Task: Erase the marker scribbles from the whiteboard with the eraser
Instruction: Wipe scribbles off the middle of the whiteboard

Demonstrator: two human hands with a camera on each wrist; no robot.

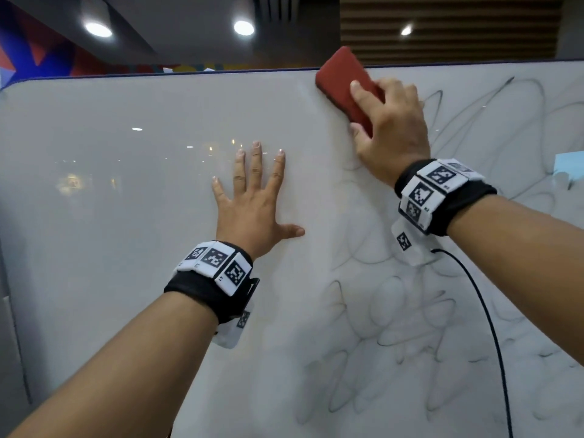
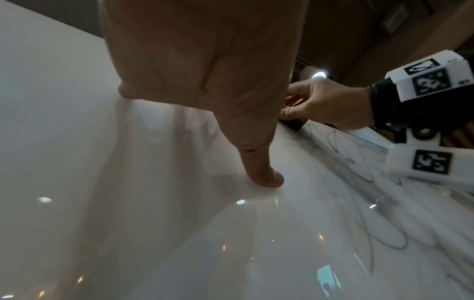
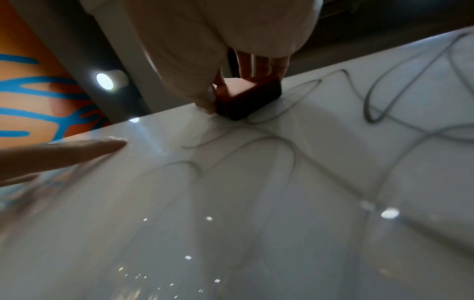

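Note:
A red eraser (image 1: 343, 85) (image 3: 246, 95) lies pressed against the whiteboard (image 1: 126, 200) near its top edge, gripped by my right hand (image 1: 388, 124) with fingers over its back and thumb below. Grey marker scribbles (image 1: 395, 327) (image 3: 282, 146) cover the board's right half, below and right of the eraser. My left hand (image 1: 252, 197) lies flat on the board with fingers spread, left of and below the eraser, holding nothing. In the left wrist view its thumb (image 2: 266, 176) touches the glossy surface and the right hand (image 2: 325, 105) shows beyond it.
The board's left half carries only reflections of ceiling lights. A black cable (image 1: 486, 327) hangs from the right wrist band across the scribbles. A pale blue note (image 1: 568, 169) sits at the board's right edge. Ceiling lamps (image 1: 243, 26) and a coloured wall (image 1: 31, 55) show above the board.

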